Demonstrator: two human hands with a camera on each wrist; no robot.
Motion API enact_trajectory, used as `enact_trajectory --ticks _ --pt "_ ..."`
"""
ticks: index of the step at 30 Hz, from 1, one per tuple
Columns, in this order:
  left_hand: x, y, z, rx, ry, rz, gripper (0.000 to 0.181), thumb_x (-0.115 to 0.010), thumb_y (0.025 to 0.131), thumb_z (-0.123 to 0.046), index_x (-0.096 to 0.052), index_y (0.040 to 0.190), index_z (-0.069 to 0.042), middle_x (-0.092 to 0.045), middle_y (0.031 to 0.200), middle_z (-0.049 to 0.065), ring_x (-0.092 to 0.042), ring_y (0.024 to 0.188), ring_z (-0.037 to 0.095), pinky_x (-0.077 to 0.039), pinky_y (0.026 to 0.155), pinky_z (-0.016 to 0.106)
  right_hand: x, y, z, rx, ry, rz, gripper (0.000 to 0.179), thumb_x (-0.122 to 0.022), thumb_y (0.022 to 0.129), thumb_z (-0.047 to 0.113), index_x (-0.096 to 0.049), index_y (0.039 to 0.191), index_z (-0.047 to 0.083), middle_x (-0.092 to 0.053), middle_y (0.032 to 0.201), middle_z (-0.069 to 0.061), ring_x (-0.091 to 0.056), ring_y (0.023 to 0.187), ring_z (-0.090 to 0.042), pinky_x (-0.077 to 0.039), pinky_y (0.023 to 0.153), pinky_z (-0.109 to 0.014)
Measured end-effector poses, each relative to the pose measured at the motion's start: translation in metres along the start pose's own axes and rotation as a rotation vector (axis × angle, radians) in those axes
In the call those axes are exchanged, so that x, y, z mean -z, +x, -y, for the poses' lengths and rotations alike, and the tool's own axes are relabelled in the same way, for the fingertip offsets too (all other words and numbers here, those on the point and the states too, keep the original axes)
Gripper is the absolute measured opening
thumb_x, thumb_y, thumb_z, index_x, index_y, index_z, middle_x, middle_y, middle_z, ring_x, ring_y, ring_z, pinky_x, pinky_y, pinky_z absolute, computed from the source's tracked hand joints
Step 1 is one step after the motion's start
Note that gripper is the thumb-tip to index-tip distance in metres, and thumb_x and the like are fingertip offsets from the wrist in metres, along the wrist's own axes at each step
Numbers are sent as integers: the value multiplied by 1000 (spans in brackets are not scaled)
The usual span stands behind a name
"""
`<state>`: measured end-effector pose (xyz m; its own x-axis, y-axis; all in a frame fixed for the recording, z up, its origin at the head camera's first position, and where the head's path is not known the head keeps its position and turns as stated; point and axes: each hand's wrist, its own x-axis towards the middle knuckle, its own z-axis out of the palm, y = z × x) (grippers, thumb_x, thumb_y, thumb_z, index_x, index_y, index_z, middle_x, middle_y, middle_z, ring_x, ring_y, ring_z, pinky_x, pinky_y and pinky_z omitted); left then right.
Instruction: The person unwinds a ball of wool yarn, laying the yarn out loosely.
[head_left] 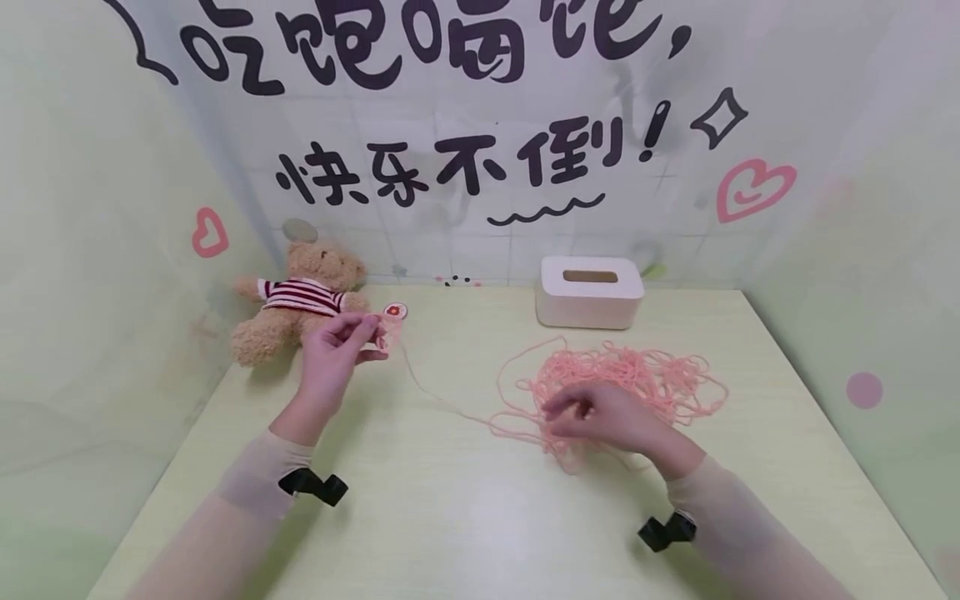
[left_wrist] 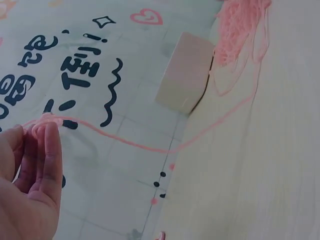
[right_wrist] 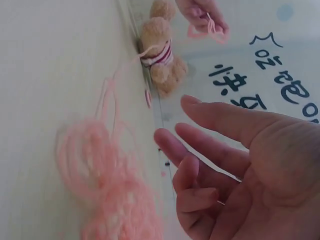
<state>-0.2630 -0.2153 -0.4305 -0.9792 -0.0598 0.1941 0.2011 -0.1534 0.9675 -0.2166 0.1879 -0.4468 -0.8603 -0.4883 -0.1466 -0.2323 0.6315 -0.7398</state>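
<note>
A loose heap of pink yarn (head_left: 630,367) lies tangled on the table's right half. My left hand (head_left: 335,358), raised at the left, pinches a small looped bundle of yarn (left_wrist: 47,119) between thumb and fingertips. From that bundle a single strand (left_wrist: 170,149) sags across to the heap. Over the heap's near left side is my right hand (head_left: 611,417). In the right wrist view its loosely bent fingers (right_wrist: 187,175) have nothing between them, and the blurred yarn pile (right_wrist: 117,185) is beside them.
Behind my left hand a teddy bear (head_left: 300,292) in a striped shirt leans at the table's back left. A white tissue box (head_left: 590,304) stands just behind the yarn heap. A small round badge (head_left: 395,311) lies near the back edge. Printed sheets (head_left: 480,233) wall the table (head_left: 465,500).
</note>
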Motion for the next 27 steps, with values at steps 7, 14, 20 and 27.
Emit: enact_trajectory --ticks 7,14,20,27 --pt "-35 -12 9 -18 40 121 5 -67 101 -12 -72 103 -11 -74 91 -2 -69 81 10 -69 70 34 -32 62 44 117 194 -31 33 -76 95 33 -72 126 24 -73 126 -2 -66 95 -17 -61 78 -33" --pt "-49 -17 16 -4 57 155 15 -68 101 -16 -71 108 -3 -75 95 -1 -71 85 12 -69 71 35 -60 105 69 128 362 -62 37 -76 96 30 -70 129 17 -74 123 -1 -68 86 -18 -59 67 -29" --pt "-41 -14 19 -5 87 149 19 -68 101 -19 -70 110 -2 -74 95 -1 -70 84 11 -69 73 35 -63 110 80 126 419 -153 15 -75 96 26 -76 106 14 -80 97 0 -71 81 -15 -63 74 -40" --pt "-19 -3 12 -17 63 44 16 -68 101 -19 -71 106 -5 -75 88 0 -72 75 11 -69 71 33 -46 81 63 85 427 -176 13 -76 96 27 -77 102 15 -80 95 0 -74 94 -31 -64 80 -49"
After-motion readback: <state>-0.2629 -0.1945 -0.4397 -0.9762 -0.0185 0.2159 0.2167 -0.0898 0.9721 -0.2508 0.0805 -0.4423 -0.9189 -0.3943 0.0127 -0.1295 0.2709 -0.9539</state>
